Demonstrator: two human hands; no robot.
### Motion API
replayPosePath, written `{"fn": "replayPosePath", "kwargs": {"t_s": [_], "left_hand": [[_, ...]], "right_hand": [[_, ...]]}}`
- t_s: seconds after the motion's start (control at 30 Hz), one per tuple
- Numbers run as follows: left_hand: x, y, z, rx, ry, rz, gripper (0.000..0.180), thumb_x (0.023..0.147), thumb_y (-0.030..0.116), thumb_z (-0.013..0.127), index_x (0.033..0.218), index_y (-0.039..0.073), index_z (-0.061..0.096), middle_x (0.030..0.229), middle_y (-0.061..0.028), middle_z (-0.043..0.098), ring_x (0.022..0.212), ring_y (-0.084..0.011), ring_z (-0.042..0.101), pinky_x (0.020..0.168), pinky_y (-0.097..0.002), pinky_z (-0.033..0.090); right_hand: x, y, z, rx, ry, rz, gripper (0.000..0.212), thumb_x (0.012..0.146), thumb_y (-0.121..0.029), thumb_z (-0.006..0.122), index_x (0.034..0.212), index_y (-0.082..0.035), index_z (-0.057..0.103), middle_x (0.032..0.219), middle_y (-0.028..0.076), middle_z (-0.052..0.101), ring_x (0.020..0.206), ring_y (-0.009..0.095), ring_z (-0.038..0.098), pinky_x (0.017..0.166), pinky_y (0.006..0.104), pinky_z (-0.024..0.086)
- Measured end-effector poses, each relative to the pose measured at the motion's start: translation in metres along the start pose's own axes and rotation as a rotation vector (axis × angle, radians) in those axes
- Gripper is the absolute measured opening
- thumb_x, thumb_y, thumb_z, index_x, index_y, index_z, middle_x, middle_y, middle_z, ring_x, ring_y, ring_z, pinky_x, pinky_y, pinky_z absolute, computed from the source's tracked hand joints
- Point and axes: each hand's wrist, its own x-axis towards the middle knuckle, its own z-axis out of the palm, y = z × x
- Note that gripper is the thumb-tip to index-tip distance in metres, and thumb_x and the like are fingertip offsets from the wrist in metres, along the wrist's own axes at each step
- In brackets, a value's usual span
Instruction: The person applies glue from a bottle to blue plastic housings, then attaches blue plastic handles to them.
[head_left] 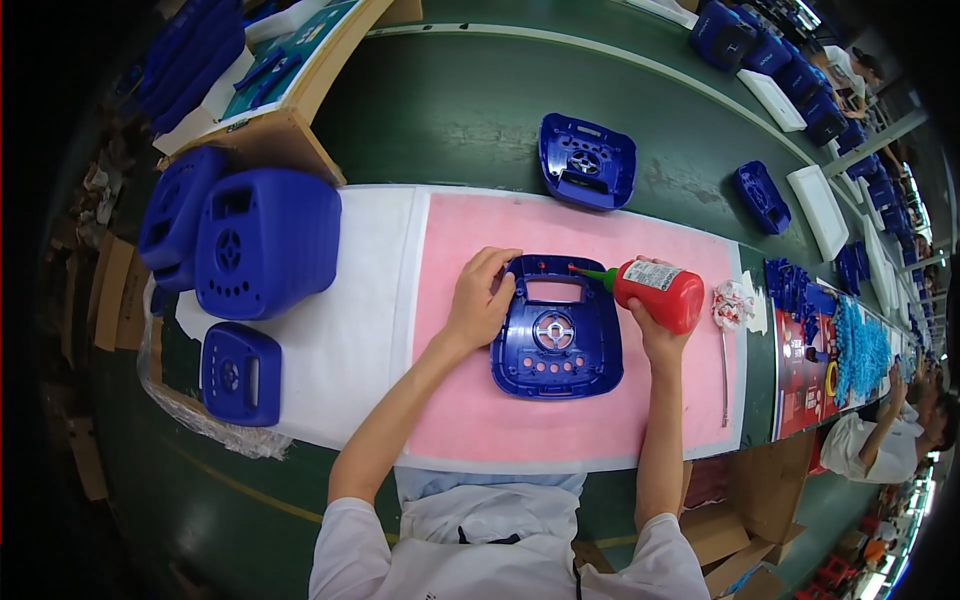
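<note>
A dark blue plastic housing panel, its hollow side up, lies on the pink mat in front of me. It has a handle slot, a round vent and a row of holes. My left hand grips the panel's upper left edge with its fingers curled over the rim. In my right hand is a red glue bottle with a green nozzle, tilted over on its side. The nozzle's red tip is at the panel's top edge, where small red spots show beside the slot.
Stacked blue panels stand on the left, with a single panel nearer me. Another panel lies beyond the pink mat. Right of the bottle are a crumpled, red-stained wipe and a thin rod. Light-blue small parts lie farther right.
</note>
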Motion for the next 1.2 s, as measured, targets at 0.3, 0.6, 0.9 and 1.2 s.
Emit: {"fn": "replayPosePath", "kwargs": {"t_s": [0.3,0.6,0.9,1.2], "left_hand": [[0.000,-0.003,0.000,0.010,-0.012,0.018,0.028,0.087,0.007,0.054,0.114,-0.001,0.061,0.103,-0.0148,0.061,0.089,-0.0293,0.058,0.083,-0.0365,0.047],[-0.001,-0.003,0.000,0.005,-0.002,0.000,0.028,0.087,0.005,0.054,0.114,-0.001,0.061,0.102,-0.0139,0.061,0.088,-0.0281,0.058,0.083,-0.0357,0.047],[0.000,-0.003,-0.002,0.001,-0.010,0.000,0.028,0.087,0.005,0.054,0.113,-0.001,0.061,0.103,-0.0147,0.061,0.090,-0.0284,0.058,0.084,-0.0358,0.047],[0.001,0.002,-0.003,0.021,-0.051,0.017,0.029,0.088,0.007,0.053,0.115,-0.002,0.061,0.103,-0.0161,0.061,0.090,-0.0291,0.060,0.082,-0.0354,0.049]], "right_hand": [[-0.001,-0.009,0.005,-0.167,-0.117,-0.044,0.055,0.067,0.002,0.083,0.117,0.001,0.060,0.114,0.014,0.067,0.107,0.024,0.064,0.094,0.0386,0.053],[0.010,0.008,-0.019,1.026,0.300,0.177,0.075,0.080,-0.029,0.079,0.136,0.000,0.040,0.132,0.017,0.054,0.122,0.032,0.054,0.106,0.0425,0.046],[0.021,0.022,-0.068,1.287,0.265,0.512,0.060,0.083,-0.044,0.073,0.117,0.001,0.052,0.110,0.014,0.063,0.095,0.023,0.065,0.078,0.0336,0.056],[0.034,-0.017,-0.061,-1.264,-0.036,0.716,0.087,0.077,-0.074,0.057,0.094,0.010,0.068,0.076,0.020,0.067,0.081,0.035,0.068,0.076,0.0449,0.052]]}}
